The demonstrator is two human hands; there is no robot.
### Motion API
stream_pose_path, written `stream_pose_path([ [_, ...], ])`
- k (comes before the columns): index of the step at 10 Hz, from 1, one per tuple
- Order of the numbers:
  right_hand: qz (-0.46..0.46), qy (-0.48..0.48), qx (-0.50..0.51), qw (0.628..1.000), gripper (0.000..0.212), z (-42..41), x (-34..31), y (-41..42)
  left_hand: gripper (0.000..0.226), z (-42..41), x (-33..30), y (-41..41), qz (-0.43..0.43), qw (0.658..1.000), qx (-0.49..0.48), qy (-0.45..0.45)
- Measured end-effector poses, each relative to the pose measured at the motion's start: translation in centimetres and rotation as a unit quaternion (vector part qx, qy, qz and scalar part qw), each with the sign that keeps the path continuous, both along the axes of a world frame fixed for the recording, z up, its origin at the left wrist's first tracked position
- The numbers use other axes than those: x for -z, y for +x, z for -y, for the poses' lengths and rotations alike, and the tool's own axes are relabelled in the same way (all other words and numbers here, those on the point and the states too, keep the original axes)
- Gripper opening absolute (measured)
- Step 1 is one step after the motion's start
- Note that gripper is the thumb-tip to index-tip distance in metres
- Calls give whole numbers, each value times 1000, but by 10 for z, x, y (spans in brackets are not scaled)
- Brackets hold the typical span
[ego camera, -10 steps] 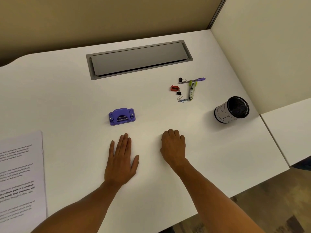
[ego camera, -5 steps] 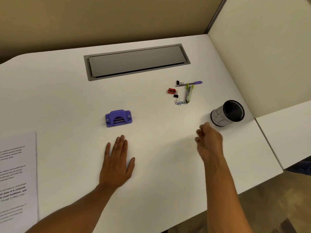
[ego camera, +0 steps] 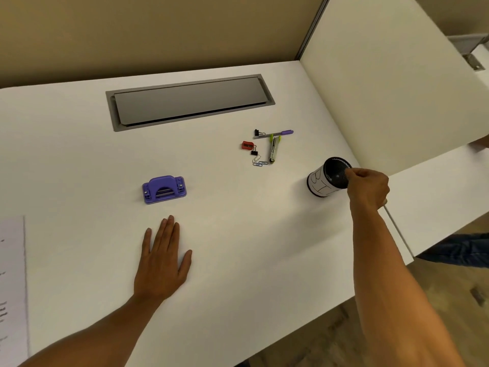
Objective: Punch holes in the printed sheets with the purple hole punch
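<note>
At the far left edge of the white desk (ego camera: 238, 260) lie the printed sheets (ego camera: 12, 274), only partly in view. Next comes the left hand (ego camera: 162, 263). It lies flat on the desk, palm down, fingers straight and a little spread, and it holds nothing. The purple hole punch (ego camera: 164, 189) sits just past its fingertips, a bit farther from the person, not touching them. The long side of the punch runs left to right across the desk. So the left hand is much the nearer hand to both the punch and the sheets, and the sheets are well apart from the punch, off to its left.

Farther right is a small pile of desk bits: a red pencil sharpener (ego camera: 247, 145), paper clips (ego camera: 260, 163), a small stapler (ego camera: 274, 152) and a purple pen (ego camera: 277, 133).

Far right, the right hand (ego camera: 369, 186) is raised at the rim of the black mesh pen cup (ego camera: 328, 178). Its fingers are curled and seem to pinch the rim, though I cannot be sure they touch it. This hand is far from the punch
</note>
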State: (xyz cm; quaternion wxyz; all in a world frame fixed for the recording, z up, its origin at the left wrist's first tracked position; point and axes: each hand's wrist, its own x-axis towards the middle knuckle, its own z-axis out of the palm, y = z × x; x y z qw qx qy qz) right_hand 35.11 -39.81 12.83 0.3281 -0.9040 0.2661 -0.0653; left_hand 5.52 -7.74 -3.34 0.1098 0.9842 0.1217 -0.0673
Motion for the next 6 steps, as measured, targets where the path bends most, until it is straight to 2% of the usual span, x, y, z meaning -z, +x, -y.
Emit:
stream_pose_path([
  [2, 5, -1, -6, 1000, 18, 3, 0, 7, 75, 0, -1, 0, 5, 1000, -2, 3],
  [3, 45, 35, -10, 998, 31, 8, 1, 8, 75, 1, -1, 0, 10, 1000, 3, 13],
  [5, 198, 49, -17, 979, 23, 0, 9, -25, 75, -1, -1, -2, 6, 1000, 3, 1],
  [6, 227, 46, -20, 973, 20, -7, 35, -55, 74, 2, 1, 0, 10, 1000, -2, 8],
])
